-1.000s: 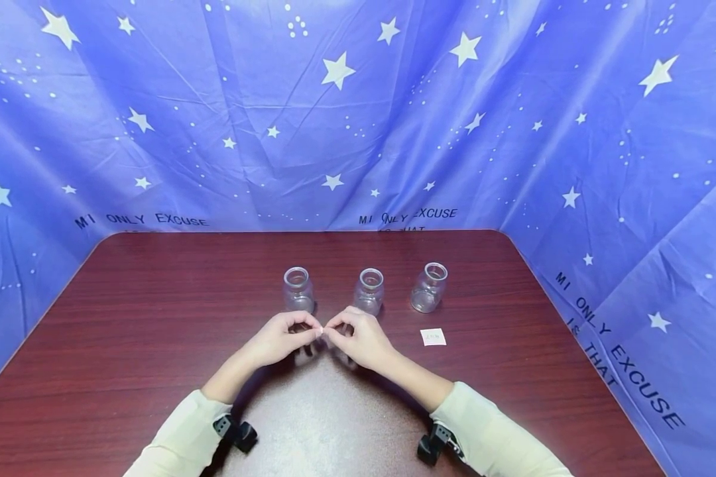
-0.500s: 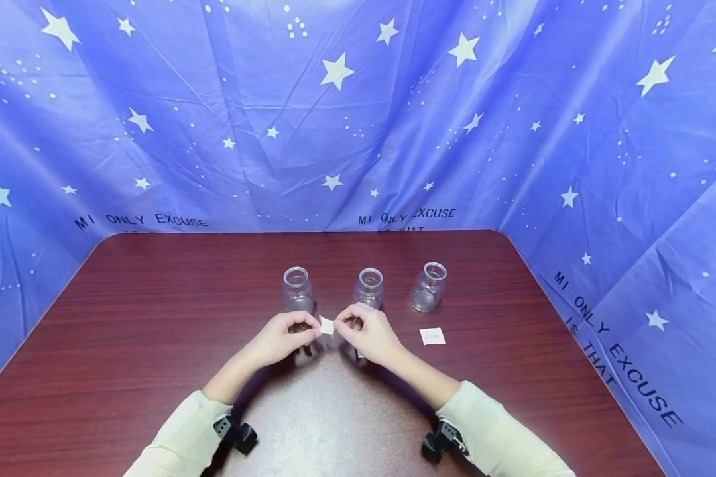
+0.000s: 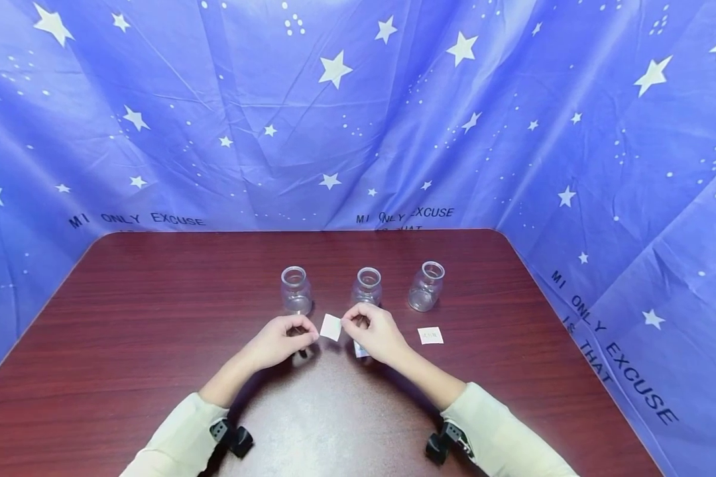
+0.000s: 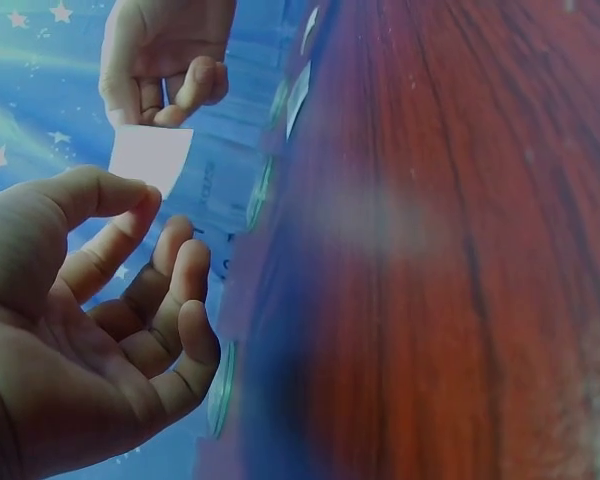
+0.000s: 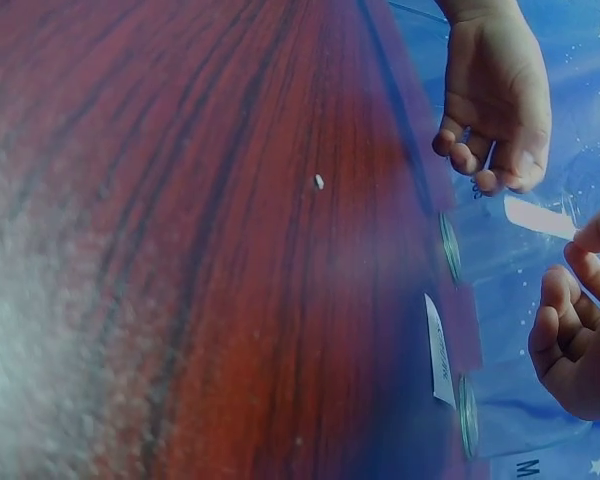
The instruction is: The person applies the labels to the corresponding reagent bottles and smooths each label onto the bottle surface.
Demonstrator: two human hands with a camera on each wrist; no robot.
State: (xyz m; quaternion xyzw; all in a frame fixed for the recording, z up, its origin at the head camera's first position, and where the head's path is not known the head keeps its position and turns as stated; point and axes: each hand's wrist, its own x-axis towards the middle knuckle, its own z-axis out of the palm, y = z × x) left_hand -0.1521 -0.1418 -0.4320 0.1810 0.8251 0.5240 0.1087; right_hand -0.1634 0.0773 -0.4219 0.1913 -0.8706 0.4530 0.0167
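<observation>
My right hand [image 3: 377,329] pinches the right edge of a small white paper slip [image 3: 331,327] between thumb and index finger. At the slip's lower left corner, the thumb and index fingertips of my left hand [image 3: 280,341] are pinched together, right at the paper. The other fingers of the left hand curl loosely in the left wrist view. Just beyond the hands stand a glass jar [image 3: 296,291] on the left and a glass jar [image 3: 366,283] in the middle, partly hidden by my right hand. Another jar [image 3: 426,287] stands at the right.
A paper slip [image 3: 430,336] with faint writing lies in front of the right jar. Another slip [image 3: 361,350] lies on the brown table [image 3: 173,318], partly covered by my right hand. A tiny white speck [image 5: 319,182] is on the tabletop. Blue star-printed cloth [image 3: 244,79] hangs behind.
The slip between my fingers has opened out from a tiny fold into a flat square. My right hand has drawn slightly right; the left has stayed almost still.
</observation>
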